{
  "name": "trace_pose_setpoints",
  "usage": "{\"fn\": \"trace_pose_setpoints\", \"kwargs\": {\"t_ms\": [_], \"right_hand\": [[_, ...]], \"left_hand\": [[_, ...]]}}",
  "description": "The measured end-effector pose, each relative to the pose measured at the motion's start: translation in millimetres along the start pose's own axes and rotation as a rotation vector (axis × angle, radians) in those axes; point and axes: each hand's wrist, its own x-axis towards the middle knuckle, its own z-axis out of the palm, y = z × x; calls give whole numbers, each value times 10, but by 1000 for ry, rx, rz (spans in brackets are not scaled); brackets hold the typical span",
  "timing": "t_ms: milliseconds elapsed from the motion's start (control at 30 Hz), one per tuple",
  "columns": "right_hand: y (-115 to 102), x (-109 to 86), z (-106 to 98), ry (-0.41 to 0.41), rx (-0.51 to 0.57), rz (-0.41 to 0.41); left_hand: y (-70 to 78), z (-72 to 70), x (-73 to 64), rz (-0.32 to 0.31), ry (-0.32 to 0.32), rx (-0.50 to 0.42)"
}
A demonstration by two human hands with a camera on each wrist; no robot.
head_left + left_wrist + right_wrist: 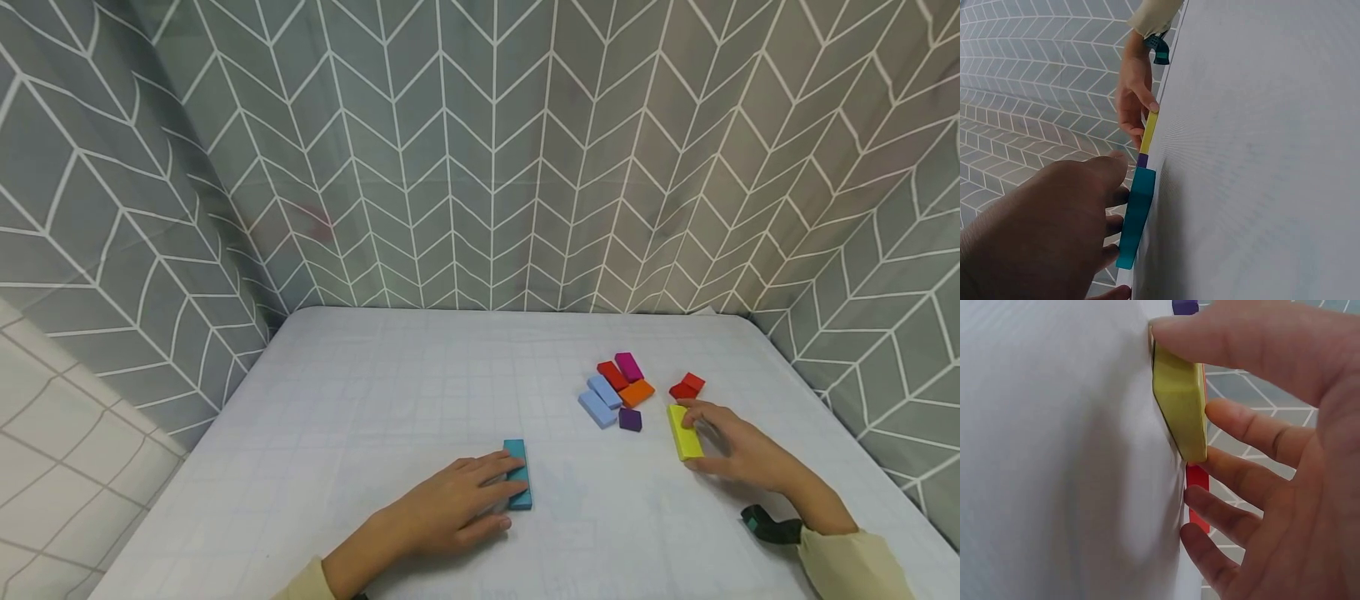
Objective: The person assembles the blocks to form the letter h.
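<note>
In the head view my left hand (457,507) lies over a teal block (517,493) at the table's front middle, with its fingers stretched out and fingertips on the block. The left wrist view shows that teal block (1137,215) standing beyond the fingertips. Farther right, my right hand (738,450) pinches a yellow block (684,435) lengthwise, thumb at the near end and fingers toward the far end. Up close in the right wrist view, the thumb presses one end of the yellow block (1180,403) and fingertips meet its other end and side.
Left of the yellow block lie two light blue blocks (597,409), a purple block (630,419), an orange block (637,392), a red block (612,376) and a magenta block (628,367). Two small red pieces (684,390) sit just beyond the right hand. Patterned curtains (480,167) surround the white table (375,392).
</note>
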Motion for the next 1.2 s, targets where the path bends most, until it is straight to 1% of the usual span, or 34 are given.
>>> {"fn": "trace_pose_setpoints", "kwargs": {"t_ms": [267, 733, 933, 1100, 1200], "right_hand": [[50, 1, 7, 26, -5, -41], [29, 15, 9, 68, -108, -44], [25, 7, 4, 89, -89, -57], [40, 0, 1, 130, -90, -78], [40, -3, 2, 141, -75, -61]], "left_hand": [[14, -7, -8, 6, 15, 1], [18, 2, -12, 7, 24, 17], [10, 15, -9, -1, 10, 15], [12, 17, -8, -4, 4, 15], [12, 16, -10, -8, 0, 12]]}}
